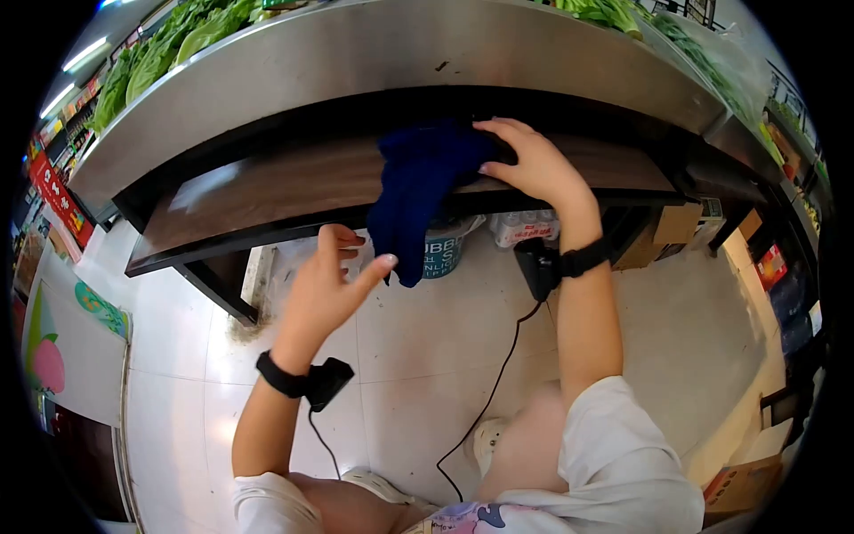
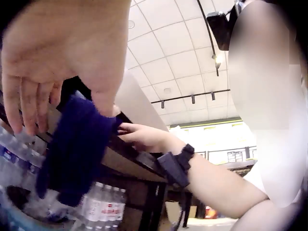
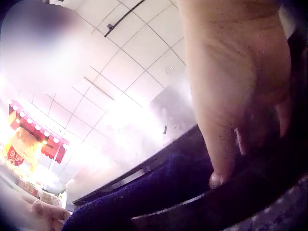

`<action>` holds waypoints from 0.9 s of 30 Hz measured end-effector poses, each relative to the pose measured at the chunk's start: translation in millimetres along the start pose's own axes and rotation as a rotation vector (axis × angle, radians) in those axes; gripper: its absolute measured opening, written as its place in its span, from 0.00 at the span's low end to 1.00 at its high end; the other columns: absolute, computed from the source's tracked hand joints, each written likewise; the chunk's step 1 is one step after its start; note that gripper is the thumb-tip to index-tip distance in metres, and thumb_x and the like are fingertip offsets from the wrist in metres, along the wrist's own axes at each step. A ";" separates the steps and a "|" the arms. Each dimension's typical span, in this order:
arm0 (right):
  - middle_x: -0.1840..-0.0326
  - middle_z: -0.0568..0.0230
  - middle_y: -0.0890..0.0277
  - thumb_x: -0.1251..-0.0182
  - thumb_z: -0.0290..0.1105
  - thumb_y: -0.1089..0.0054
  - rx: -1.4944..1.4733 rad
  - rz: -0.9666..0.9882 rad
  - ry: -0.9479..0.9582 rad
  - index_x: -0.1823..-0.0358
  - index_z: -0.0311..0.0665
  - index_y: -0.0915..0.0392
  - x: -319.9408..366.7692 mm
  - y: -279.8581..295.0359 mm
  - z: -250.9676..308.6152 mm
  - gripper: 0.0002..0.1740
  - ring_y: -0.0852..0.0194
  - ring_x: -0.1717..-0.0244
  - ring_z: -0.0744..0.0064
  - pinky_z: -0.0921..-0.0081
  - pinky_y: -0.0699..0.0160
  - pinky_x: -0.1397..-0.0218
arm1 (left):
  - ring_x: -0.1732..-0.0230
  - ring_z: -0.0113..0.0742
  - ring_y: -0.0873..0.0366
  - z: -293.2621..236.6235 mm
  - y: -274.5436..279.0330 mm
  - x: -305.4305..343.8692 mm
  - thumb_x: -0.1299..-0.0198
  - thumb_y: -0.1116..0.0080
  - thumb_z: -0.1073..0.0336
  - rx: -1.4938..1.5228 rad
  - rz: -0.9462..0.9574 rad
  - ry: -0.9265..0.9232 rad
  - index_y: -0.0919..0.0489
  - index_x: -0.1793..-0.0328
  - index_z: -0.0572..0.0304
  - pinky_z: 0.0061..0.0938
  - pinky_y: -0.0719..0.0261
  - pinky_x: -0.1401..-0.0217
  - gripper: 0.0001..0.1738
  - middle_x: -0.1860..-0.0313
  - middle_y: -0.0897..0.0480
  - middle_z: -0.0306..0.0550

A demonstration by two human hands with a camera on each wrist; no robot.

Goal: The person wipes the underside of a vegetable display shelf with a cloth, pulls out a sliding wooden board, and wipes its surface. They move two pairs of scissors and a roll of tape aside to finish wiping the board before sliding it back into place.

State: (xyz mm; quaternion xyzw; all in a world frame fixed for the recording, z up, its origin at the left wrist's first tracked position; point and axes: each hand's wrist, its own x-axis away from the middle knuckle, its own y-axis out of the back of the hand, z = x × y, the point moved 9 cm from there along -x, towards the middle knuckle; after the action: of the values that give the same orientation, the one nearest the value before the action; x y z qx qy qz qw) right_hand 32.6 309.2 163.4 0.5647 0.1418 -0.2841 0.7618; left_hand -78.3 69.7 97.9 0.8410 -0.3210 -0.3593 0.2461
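Observation:
A dark blue cloth (image 1: 415, 178) lies bunched on the brown shelf (image 1: 302, 182) and hangs down over its front edge. My left hand (image 1: 318, 298) is just left of the hanging end, thumb and fingers spread apart and holding nothing. In the left wrist view the cloth (image 2: 77, 149) hangs beyond the left hand (image 2: 65, 53). My right hand (image 1: 538, 165) is over the shelf at the cloth's right end, thumb and fingers apart. In the right wrist view the right hand's thumb (image 3: 222, 163) points down beside the cloth (image 3: 139, 197); its other fingertips are in dark shadow.
A steel counter (image 1: 427, 58) with leafy greens (image 1: 169, 53) overhangs the shelf. Below stand a teal bucket (image 1: 443, 254) and packed water bottles (image 1: 523, 227). Cardboard boxes (image 1: 676, 224) stand at the right. Cables run from both wrist cameras.

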 end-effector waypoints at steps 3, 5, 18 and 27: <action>0.44 0.52 0.27 0.47 0.28 0.35 -0.123 -0.032 -0.019 0.42 0.41 0.28 -2.5 -7.6 -5.4 0.27 0.29 0.43 0.54 0.67 0.32 0.39 | 0.60 0.41 0.19 -6.7 -20.2 -8.2 0.44 0.35 0.50 -0.022 0.042 0.062 0.35 0.48 0.67 0.26 0.22 0.56 0.31 0.63 0.18 0.55; 0.50 0.52 0.23 0.45 0.28 0.36 -0.159 -0.082 -0.050 0.46 0.39 0.25 -1.4 -0.4 -7.2 0.23 0.25 0.48 0.55 0.68 0.28 0.43 | 0.68 0.35 0.21 -9.3 -20.5 -15.8 0.43 0.34 0.56 0.005 0.075 0.152 0.31 0.51 0.67 0.23 0.24 0.62 0.25 0.66 0.19 0.53; 0.60 0.60 0.21 0.43 0.32 0.39 0.223 -0.889 -0.096 0.59 0.41 0.19 57.8 103.2 -42.2 0.11 0.26 0.55 0.56 0.67 0.28 0.49 | 0.64 0.43 0.18 -57.4 135.6 -60.9 0.44 0.39 0.62 -0.585 -0.738 -0.113 0.21 0.55 0.50 0.30 0.24 0.62 0.11 0.63 0.17 0.47; 0.39 0.48 0.29 0.44 0.27 0.41 0.315 -0.389 -0.232 0.46 0.46 0.22 75.3 88.1 -107.0 0.21 0.35 0.35 0.51 0.66 0.35 0.34 | 0.63 0.42 0.21 -5.4 128.7 -54.7 0.53 0.36 0.71 -0.477 -0.442 -0.155 0.21 0.60 0.62 0.28 0.26 0.58 0.12 0.65 0.19 0.49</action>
State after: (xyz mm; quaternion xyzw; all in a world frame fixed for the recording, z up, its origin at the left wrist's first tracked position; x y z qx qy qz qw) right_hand 156.1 407.1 157.2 0.6021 0.1135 -0.5061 0.6070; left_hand -150.2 23.3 208.6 0.7791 -0.0553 -0.5318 0.3272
